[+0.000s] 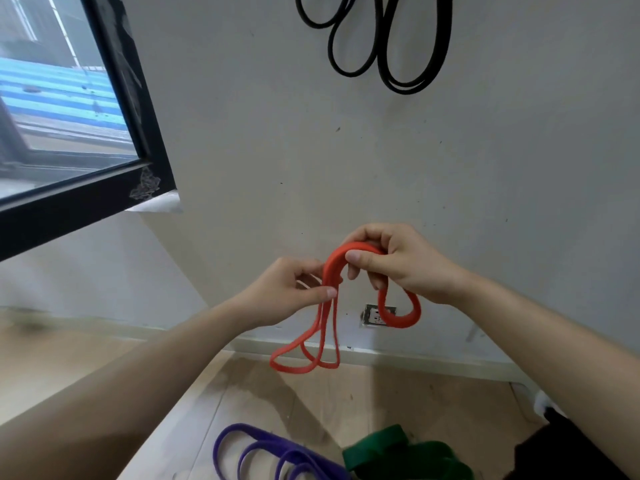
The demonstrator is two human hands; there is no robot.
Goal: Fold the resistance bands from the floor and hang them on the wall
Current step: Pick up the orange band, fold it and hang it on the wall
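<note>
the right hand [401, 265] grips the top bend of the folded red band [332, 271], fingers curled round it, while the left hand [291, 289] pinches its strands just below, thumb against fingers. the band's loops hang in front of the wall [485, 168]. black bands [391, 39] hang on the wall above. a purple band [263, 452] and a green band [398, 452] lie on the floor [277, 393], near each other.

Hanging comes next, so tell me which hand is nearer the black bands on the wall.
Right. The right hand grips the orange band almost straight below the black bands; the left hand pinches its strands lower and further left.
</note>
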